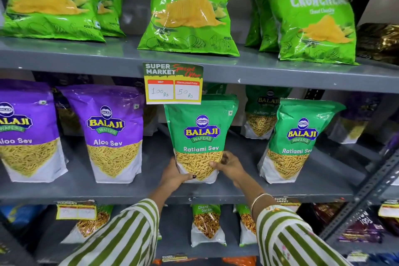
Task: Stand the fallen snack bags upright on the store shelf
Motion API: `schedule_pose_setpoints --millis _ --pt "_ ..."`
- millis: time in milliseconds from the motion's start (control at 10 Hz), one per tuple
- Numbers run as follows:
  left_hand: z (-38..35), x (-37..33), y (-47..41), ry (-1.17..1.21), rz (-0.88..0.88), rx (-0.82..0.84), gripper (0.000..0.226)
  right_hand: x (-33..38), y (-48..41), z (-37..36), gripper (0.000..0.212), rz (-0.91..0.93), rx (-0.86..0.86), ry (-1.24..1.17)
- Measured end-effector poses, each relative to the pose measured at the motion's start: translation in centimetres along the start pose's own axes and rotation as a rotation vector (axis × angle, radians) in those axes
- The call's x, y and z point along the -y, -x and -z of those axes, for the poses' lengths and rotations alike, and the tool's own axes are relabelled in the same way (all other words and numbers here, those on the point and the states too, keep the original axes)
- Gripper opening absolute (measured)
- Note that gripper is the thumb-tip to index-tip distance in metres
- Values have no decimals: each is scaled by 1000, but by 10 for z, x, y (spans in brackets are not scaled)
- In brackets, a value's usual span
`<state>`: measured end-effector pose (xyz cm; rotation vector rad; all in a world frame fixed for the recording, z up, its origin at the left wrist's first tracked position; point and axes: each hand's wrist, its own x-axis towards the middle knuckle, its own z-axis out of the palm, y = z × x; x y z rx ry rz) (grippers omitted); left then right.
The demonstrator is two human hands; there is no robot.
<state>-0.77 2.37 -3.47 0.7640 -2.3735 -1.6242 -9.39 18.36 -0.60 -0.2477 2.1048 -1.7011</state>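
On the middle shelf (129, 190), behind the front row, more pouches sit in shadow and I can hardly read them; the price card (173, 83) hanging from the shelf above covers the top edge of the green Ratlami Sev bag (200, 131) I am holding. My fingers are mostly hidden behind it. My left hand (174, 176) clasps its lower left corner, thumb across the front; my right hand (230, 167) presses the lower right side, thumb forward. Both wrists reach up from striped sleeves. The bag stands upright, its base seemingly resting on the shelf, between the purple Aloo Sev bag (112, 134) and a second Ratlami Sev bag (295, 140).
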Motion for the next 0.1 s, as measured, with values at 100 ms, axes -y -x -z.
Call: schedule_pose_setpoints --millis 100 --pt "7 0 9 -93 -55 -145 89 2 11 -3 78 82 -118 91"
